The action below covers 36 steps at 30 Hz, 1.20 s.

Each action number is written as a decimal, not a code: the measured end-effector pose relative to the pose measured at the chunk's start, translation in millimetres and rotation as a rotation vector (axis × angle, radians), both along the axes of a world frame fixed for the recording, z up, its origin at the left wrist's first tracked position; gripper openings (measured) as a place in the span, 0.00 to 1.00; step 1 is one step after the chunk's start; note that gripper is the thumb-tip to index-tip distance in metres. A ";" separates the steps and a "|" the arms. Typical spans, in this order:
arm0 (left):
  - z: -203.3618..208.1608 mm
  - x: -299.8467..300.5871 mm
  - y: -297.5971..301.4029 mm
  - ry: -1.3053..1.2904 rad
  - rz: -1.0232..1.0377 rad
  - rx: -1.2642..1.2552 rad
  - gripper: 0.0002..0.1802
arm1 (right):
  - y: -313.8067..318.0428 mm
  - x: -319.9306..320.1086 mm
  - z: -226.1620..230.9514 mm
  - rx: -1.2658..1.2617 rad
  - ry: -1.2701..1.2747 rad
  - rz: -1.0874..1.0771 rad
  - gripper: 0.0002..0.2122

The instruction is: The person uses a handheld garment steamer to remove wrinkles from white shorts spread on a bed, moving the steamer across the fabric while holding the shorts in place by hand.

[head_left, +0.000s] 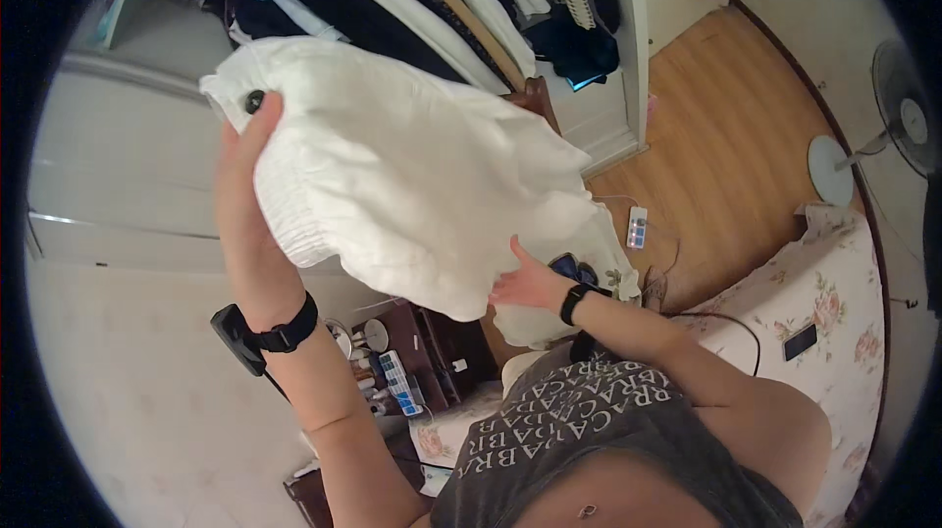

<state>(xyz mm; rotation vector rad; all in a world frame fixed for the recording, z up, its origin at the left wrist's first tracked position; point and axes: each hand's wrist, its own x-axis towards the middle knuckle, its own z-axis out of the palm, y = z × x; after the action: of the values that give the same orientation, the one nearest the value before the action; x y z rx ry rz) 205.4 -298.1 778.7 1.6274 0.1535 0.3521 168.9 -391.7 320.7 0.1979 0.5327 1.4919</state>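
Note:
My left hand (245, 155) grips a white garment (412, 175) by its gathered, elastic-looking waistband, with the thumb on the front beside a round black button (255, 101). My other fingers on that side are hidden behind the cloth. The garment looks like shorts or a skirt; I cannot tell which. It spreads out from the waistband toward the right. Along its lower edge is my right hand (535, 278), thumb stretched up and fingers extended against the cloth, not closed round it. Both wrists wear black bands.
An open wardrobe holds several hanging clothes (392, 8) beyond the garment. To the right are a power strip (637, 227) on the wood floor, a standing fan (908, 116), and a floral-covered bed (834, 283) with a phone (800, 343). A dark dresser (432, 342) with small items stands lower left.

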 end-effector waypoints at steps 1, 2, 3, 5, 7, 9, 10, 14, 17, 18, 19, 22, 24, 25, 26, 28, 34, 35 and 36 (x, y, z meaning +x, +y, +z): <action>3.4 1.7 -6.8 -0.018 0.000 0.007 0.22 | 9.8 1.5 6.1 0.007 0.010 -0.001 0.38; 0.3 3.6 -22.7 -0.118 0.007 0.031 0.22 | 11.8 12.2 12.4 -0.065 -0.085 -0.208 0.35; -1.2 8.4 -24.0 -0.107 -0.012 0.028 0.22 | 11.4 25.5 18.0 -0.142 -0.180 -0.415 0.33; 4.5 6.3 -20.1 -0.200 0.132 0.066 0.22 | 8.3 37.5 25.5 -0.110 -0.246 -0.429 0.28; 6.5 6.1 -24.7 -0.208 0.144 0.095 0.22 | -0.6 43.5 35.0 -0.009 -0.148 -0.400 0.27; 6.3 13.5 -33.7 -0.386 0.140 0.277 0.22 | -10.3 38.9 33.7 0.029 -0.063 -0.366 0.25; 6.0 16.7 -44.0 -0.401 0.231 0.452 0.22 | -16.3 43.3 33.0 0.050 -0.020 -0.353 0.24; 21.9 19.7 -44.7 -0.367 0.261 0.289 0.23 | -57.8 86.3 37.2 -0.174 -0.227 -0.752 0.21; 26.8 27.5 -43.5 -0.134 0.168 0.053 0.22 | -159.9 171.5 12.9 -0.163 -0.377 -1.012 0.18; 14.5 33.1 -49.3 -0.169 0.177 0.130 0.23 | -201.6 204.9 3.4 -0.337 -0.376 -1.027 0.17; -9.3 59.6 -28.8 -0.056 0.066 0.152 0.29 | -248.5 220.2 3.6 -0.429 -0.431 -1.195 0.17; -53.7 93.3 -25.5 0.021 -0.064 0.113 0.31 | -364.5 269.5 6.6 -0.704 -0.613 -1.316 0.18; -82.8 104.1 -37.2 0.056 -0.150 0.021 0.29 | -405.7 275.8 19.7 -0.778 -0.533 -1.343 0.18; -88.0 100.4 -41.3 0.040 -0.187 -0.008 0.29 | -408.1 273.6 38.8 -0.842 -0.490 -1.356 0.17; -99.5 105.4 -42.8 0.019 -0.217 -0.021 0.30 | -415.5 264.5 50.5 -0.858 -0.513 -1.331 0.18; -117.7 117.2 -40.8 -0.015 -0.267 -0.022 0.31 | -432.0 254.1 43.2 -0.929 -0.574 -1.347 0.19; -170.6 109.3 21.9 -0.111 -0.297 0.048 0.30 | -363.4 187.4 -41.4 -0.990 -0.584 -1.258 0.20; -176.5 94.7 38.5 -0.076 -0.269 0.077 0.31 | -341.9 176.2 -55.7 -0.960 -0.571 -1.229 0.20; -194.3 81.8 51.6 -0.060 -0.227 0.079 0.31 | -325.1 166.9 -62.8 -0.975 -0.581 -1.231 0.20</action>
<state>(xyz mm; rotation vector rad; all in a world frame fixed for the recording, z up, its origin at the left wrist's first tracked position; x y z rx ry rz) 287.2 -246.6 584.5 1.6909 -0.0921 0.2346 335.8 -716.8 257.9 -0.5818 0.4522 -0.0271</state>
